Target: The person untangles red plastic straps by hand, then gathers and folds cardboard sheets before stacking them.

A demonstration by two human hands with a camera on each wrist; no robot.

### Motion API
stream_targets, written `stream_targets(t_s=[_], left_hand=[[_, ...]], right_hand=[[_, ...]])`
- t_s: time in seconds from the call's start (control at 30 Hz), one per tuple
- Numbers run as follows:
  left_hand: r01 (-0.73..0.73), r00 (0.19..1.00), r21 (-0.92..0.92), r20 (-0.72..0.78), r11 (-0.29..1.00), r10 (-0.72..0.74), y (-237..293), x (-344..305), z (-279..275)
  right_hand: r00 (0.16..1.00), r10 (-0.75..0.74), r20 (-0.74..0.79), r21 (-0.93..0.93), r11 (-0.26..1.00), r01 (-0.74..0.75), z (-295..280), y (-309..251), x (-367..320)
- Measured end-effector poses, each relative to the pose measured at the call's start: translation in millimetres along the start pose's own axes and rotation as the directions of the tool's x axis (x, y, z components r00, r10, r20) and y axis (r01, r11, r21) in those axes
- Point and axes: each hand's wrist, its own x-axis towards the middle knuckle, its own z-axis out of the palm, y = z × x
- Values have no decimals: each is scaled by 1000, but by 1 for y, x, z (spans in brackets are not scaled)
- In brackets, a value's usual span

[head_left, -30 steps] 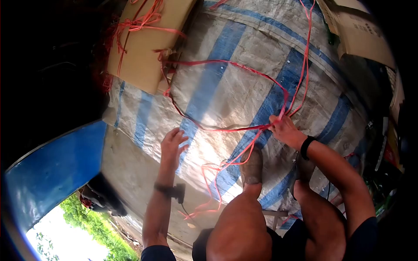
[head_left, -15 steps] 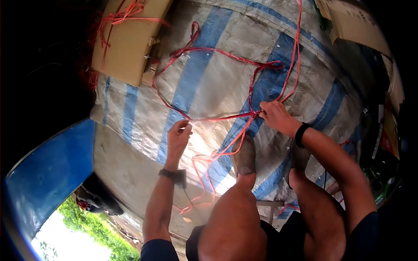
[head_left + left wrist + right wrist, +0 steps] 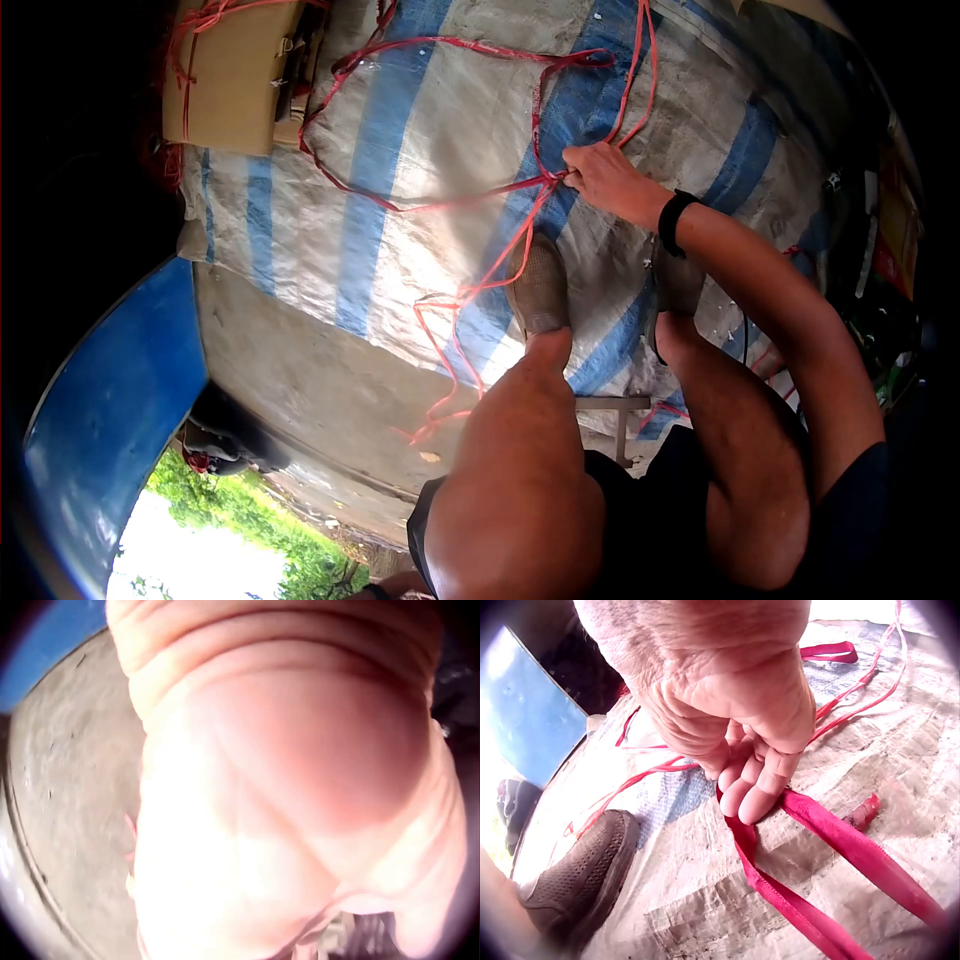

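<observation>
My right hand (image 3: 610, 180) pinches a flat red ribbon (image 3: 817, 825) where its strands cross, low over the striped tarp (image 3: 440, 120). The right wrist view shows curled fingertips on the ribbon, with two strands running out below them. In the head view the ribbon forms a wide loop to the left, and pinkish-red twine (image 3: 470, 292) trails from the crossing toward the shoe. My left hand (image 3: 285, 787) is low beside the left thigh, mostly out of the head view. Its bare palm fills the left wrist view, thumb apart; the other fingers are largely hidden.
A cardboard box (image 3: 225, 85) tied with red twine stands at the upper left. Both feet, in brown shoes (image 3: 540, 285), rest on the tarp. A blue panel (image 3: 110, 410) borders the bare floor (image 3: 300, 370) on the left. A metal bar (image 3: 610, 403) shows between the legs.
The left hand rose to the ribbon's left side, then dropped back beside the thigh. The right hand keeps its pinch on the ribbon. The scene has shifted up and left in the head view.
</observation>
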Motion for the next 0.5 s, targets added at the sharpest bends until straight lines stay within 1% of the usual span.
stream_targets(t_s=[0.03, 0.07, 0.1, 0.13, 0.2, 0.33, 0.4, 0.43, 0.5], left_hand=[[-72, 944, 86, -317, 994, 96, 35, 83, 23], [-90, 827, 163, -538, 983, 165, 55, 148, 37], [-88, 719, 197, -666, 977, 199, 68, 205, 44], [-79, 725, 196, -661, 977, 191, 61, 214, 44], [-90, 746, -62, -666, 994, 26, 41, 223, 46], [-65, 761, -10, -647, 998, 43, 33, 222, 51], [-152, 695, -185, -718, 971, -28, 26, 231, 56], [-165, 707, -195, -707, 967, -21, 31, 235, 62], [-166, 753, -177, -658, 970, 9, 32, 235, 63]], right_hand=[[1000, 4, 3, 2, 1000, -4, 0, -1, 0], [1000, -15, -14, -16, 1000, 14, 0, -1, 0], [999, -31, -29, -34, 999, 30, 1, -1, -1], [999, -24, -23, -27, 999, 24, 2, 0, -1], [1000, -7, 1, -28, 1000, 7, 4, 3, 1], [1000, -23, -12, -47, 999, 23, 4, 3, 1], [1000, -14, -6, -35, 999, 13, 9, 6, 4], [1000, 2, 11, -36, 999, -1, 8, 6, 5], [1000, -12, -7, -35, 999, 12, 5, 8, 5]])
